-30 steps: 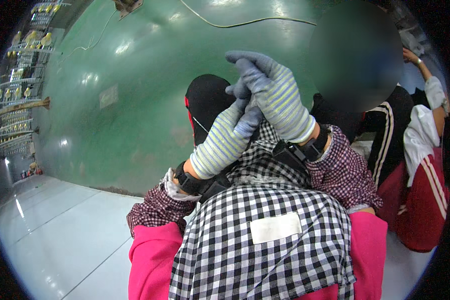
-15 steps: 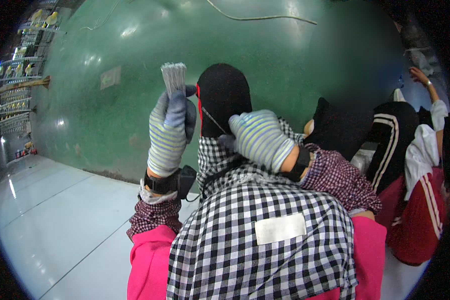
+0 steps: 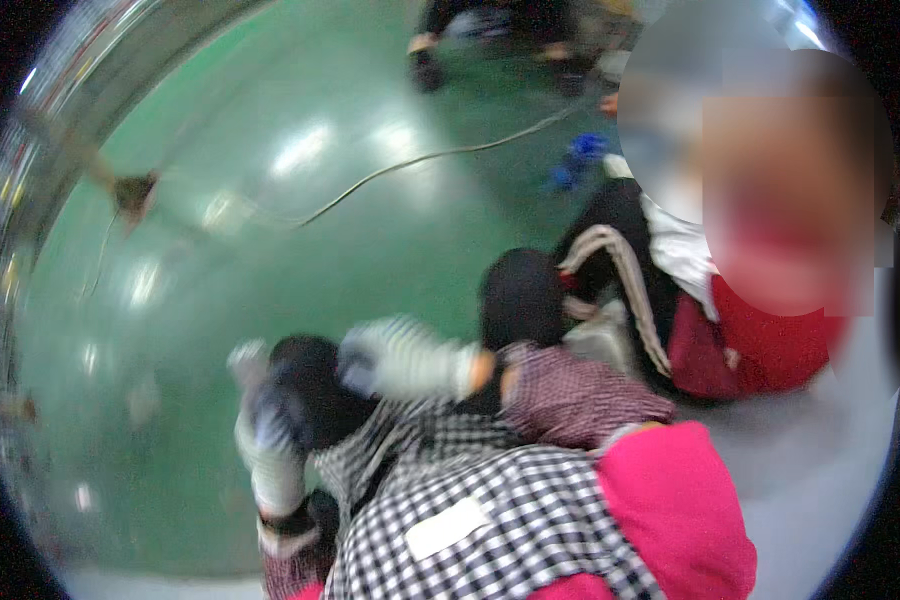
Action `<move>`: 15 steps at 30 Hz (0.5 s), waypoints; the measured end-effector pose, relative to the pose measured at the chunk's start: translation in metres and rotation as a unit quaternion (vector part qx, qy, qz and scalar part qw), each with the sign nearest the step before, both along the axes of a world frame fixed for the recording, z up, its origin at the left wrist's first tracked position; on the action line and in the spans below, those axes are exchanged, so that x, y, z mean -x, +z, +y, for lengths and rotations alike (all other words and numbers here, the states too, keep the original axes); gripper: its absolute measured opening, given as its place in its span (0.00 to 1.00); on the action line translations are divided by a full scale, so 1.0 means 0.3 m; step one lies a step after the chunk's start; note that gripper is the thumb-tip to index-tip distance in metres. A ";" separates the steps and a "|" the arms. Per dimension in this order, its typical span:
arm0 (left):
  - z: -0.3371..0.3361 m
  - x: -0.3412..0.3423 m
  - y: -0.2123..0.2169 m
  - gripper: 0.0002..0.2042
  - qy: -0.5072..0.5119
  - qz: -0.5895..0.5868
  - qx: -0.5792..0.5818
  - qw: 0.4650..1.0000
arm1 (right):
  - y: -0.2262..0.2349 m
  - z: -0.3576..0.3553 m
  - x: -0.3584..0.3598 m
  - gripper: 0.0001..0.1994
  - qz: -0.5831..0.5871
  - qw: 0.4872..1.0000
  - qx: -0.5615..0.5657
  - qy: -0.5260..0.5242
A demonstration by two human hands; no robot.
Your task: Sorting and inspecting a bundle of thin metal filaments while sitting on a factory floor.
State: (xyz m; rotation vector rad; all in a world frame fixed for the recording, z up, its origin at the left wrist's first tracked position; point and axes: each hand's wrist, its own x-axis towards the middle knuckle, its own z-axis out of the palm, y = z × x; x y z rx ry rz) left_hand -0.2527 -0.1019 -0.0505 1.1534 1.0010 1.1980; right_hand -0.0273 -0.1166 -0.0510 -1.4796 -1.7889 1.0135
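frame motion-blurred. left hand in striped knit glove, raised upright at left edge of black head covering, fingers touching it; spread cannot tell. right hand gloved, lies across covering from right, long axis horizontal, fingers curled narrow against it. covering sits between both hands, left nearer. green floor beyond.

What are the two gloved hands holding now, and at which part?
Both gloved hands, left hand and right hand, press on the black head covering at its sides. The blur hides whether the fingers grip it.
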 end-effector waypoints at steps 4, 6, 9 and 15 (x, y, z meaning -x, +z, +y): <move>0.014 -0.084 0.161 0.20 -0.131 0.142 0.067 0.979 | 0.079 0.037 -0.156 0.05 0.063 0.995 0.024 -0.078; -0.001 -0.101 0.161 0.23 -0.141 0.091 0.061 0.984 | 0.096 0.047 -0.125 0.06 0.159 0.980 0.098 -0.065; -0.020 -0.068 0.183 0.24 -0.173 0.071 0.087 0.979 | 0.168 0.052 -0.084 0.08 0.127 0.985 0.106 -0.044; -0.018 -0.095 0.172 0.39 -0.223 0.008 0.067 0.973 | 0.229 0.024 -0.066 0.09 -0.105 0.994 -0.006 0.035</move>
